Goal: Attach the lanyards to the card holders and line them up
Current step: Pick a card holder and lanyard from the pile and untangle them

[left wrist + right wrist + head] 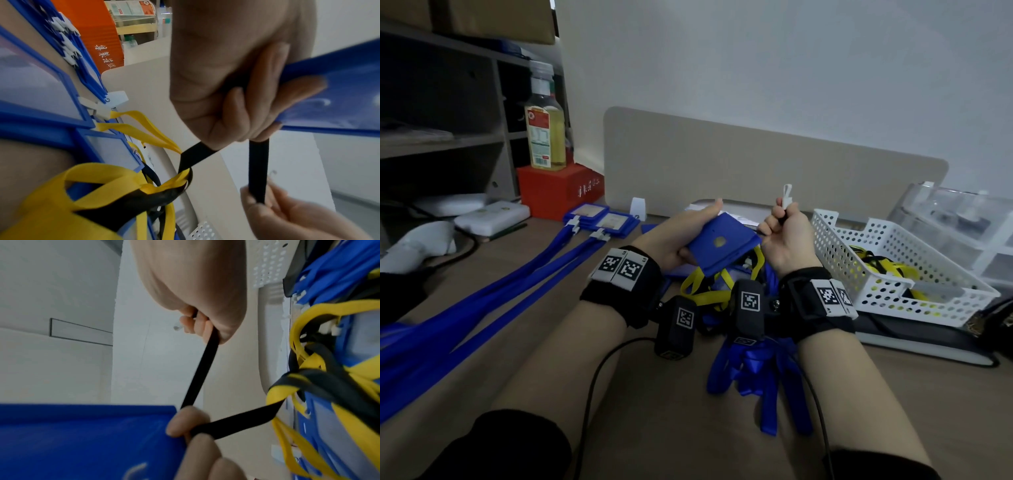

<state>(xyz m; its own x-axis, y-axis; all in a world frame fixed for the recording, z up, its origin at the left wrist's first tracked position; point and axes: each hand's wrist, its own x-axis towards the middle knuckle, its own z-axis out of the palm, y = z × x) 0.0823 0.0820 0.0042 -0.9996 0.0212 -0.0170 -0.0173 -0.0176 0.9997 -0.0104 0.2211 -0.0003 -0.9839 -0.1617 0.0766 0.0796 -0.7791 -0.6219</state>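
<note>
The left hand (674,236) grips a flat, rigid blue plastic card holder (722,245) above the wooden desk (654,411), thumb along its upper edge and fingers curled beneath; the left wrist view shows those fingers (257,104) also pinching a flat black woven lanyard (258,170) against the holder's edge. The right hand (786,236) is closed in a loose fist round the same black strap, and a small white plastic clip (786,195) sticks up out of its top. The strap runs taut between the two hands, and its other length drops into a tangle of yellow and black lanyards (144,186) lying on the desk under the hands, just beside several blue-framed card holders with clear windows (37,84). To the left on the desk, two finished blue card holders (602,219) lie side by side, their long blue ribbon lanyards (482,308) stretched toward the person. More loose blue lanyards (756,370) are heaped between the forearms. A white perforated plastic basket (928,308) with yellow lanyards inside stands to the right, near the right wrist.
</note>
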